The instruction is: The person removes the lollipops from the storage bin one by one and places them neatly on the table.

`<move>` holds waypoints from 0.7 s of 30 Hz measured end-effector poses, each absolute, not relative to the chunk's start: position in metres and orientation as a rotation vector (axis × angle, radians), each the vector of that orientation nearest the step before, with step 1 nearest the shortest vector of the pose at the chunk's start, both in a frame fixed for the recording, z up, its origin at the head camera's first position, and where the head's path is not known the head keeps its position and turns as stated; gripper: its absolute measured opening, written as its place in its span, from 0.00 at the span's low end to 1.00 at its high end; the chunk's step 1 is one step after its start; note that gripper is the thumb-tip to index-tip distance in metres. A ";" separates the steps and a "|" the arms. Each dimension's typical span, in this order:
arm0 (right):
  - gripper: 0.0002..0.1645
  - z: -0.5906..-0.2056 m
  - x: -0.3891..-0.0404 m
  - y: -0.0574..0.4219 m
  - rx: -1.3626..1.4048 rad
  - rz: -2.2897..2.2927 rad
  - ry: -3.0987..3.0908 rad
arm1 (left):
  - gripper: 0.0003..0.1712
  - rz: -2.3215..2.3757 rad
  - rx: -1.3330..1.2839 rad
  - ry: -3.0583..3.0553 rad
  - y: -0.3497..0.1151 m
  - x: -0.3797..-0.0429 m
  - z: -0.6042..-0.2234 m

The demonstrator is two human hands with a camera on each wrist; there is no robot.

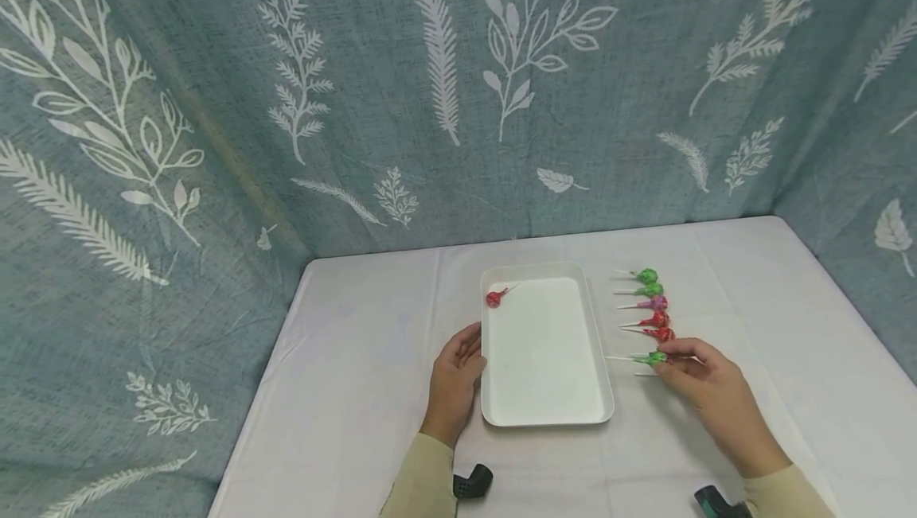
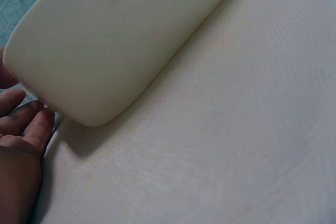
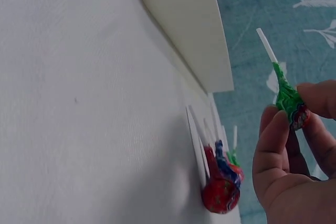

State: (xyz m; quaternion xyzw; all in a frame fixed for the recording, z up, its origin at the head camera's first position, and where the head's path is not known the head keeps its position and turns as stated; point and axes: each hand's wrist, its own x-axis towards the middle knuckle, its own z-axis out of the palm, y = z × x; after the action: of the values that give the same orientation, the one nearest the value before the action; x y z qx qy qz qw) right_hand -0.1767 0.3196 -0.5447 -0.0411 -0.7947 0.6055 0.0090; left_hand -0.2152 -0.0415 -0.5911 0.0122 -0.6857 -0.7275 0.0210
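Observation:
My right hand [image 1: 705, 387] pinches a lollipop in a green wrapper [image 3: 288, 98] by its head, thumb and fingers around it. Its white stick points left toward the tray, and red shows on the wrapper's end. At its left side, the white rectangular tray [image 1: 544, 351] is gripped by my left hand [image 1: 458, 375], thumb at the rim and fingers against the outer wall. Inside the tray's far left corner lies a red lollipop [image 1: 494, 297]. In the left wrist view, curled fingers [image 2: 39, 129] touch the tray wall [image 2: 100, 66].
Right of the tray, several lollipops lie in a column, sticks leftward: green ones [image 1: 648, 275] farthest, then a purple one [image 1: 657, 303] and red ones [image 1: 657, 319]. Another white stick [image 1: 645, 375] shows beneath my right hand. A white cloth [image 1: 372, 391] covers the table; a patterned curtain [image 1: 358, 104] hangs behind.

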 end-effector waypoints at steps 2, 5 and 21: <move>0.23 -0.544 -0.175 0.323 -0.138 1.870 -2.505 | 0.31 -2.253 0.038 -2.130 -0.042 -0.215 -0.591; 0.23 -0.543 -0.172 0.329 -0.154 1.822 -2.549 | 0.31 -2.250 0.038 -2.135 -0.042 -0.215 -0.591; 0.27 -0.543 -0.166 0.358 -0.358 1.644 -2.779 | 0.30 -2.232 0.070 -2.156 -0.038 -0.215 -0.585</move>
State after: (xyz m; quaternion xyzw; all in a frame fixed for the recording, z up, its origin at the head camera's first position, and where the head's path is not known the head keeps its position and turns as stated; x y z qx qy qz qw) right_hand -0.1657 0.3575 -0.5429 -0.1101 -0.8542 0.5053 -0.0535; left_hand -0.2152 -0.0381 -0.5854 0.0226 -0.6944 -0.7190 0.0186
